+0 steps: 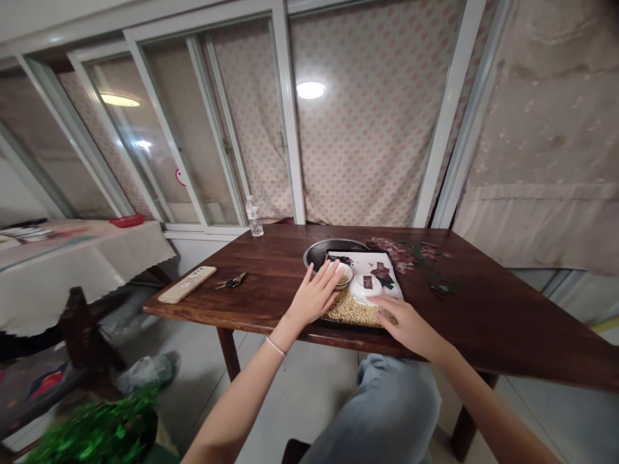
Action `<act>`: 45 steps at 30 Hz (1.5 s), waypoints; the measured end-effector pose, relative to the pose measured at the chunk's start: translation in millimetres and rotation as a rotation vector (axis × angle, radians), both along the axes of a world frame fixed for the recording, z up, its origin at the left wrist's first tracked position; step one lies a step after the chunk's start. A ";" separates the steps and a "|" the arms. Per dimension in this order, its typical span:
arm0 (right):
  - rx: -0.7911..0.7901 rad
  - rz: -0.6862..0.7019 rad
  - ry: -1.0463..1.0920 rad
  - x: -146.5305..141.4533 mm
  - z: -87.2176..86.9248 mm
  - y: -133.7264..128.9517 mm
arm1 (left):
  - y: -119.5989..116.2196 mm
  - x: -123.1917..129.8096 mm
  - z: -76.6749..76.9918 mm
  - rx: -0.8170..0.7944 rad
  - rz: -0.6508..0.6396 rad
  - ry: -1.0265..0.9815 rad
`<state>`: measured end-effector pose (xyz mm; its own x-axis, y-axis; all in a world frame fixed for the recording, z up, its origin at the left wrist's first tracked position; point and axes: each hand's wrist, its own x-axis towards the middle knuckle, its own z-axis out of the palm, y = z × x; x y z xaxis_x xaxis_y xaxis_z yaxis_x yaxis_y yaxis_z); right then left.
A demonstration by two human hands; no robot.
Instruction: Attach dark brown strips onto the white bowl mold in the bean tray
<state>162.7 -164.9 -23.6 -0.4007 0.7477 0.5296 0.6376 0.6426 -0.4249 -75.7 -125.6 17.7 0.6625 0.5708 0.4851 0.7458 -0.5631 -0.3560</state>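
My left hand (314, 296) lies flat with its fingers apart, the fingertips touching the rim of a small white bowl (344, 277) that holds something pale. My right hand (410, 327) reaches in from the lower right, its fingertips at the edge of a heap of pale soybeans (351, 309). The beans lie in a black-rimmed tray (387, 258) lined with white paper. An upturned white perforated bowl (365, 289) sits in the tray with dark squares on it. Behind the tray is a steel basin (322, 252).
The dark wooden table (483, 309) carries scattered dried reddish and green flakes (399, 255), a cream remote-like bar (187, 284), keys (232, 281) and a water bottle (254, 218). A cloth-covered table (72, 258) stands left. Green foliage (97, 432) lies low left.
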 end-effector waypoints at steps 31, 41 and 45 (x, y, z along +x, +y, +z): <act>-0.130 0.514 -0.496 -23.3 9.8 66.8 | 98.2 57.9 2.2 -0.419 -0.537 0.093; -0.140 0.393 -0.049 27.0 49.0 106.1 | 124.1 74.1 -4.0 -0.640 -0.602 -0.008; -0.036 0.252 0.003 40.8 42.1 130.6 | 123.2 79.2 -4.0 -0.668 -0.506 -0.043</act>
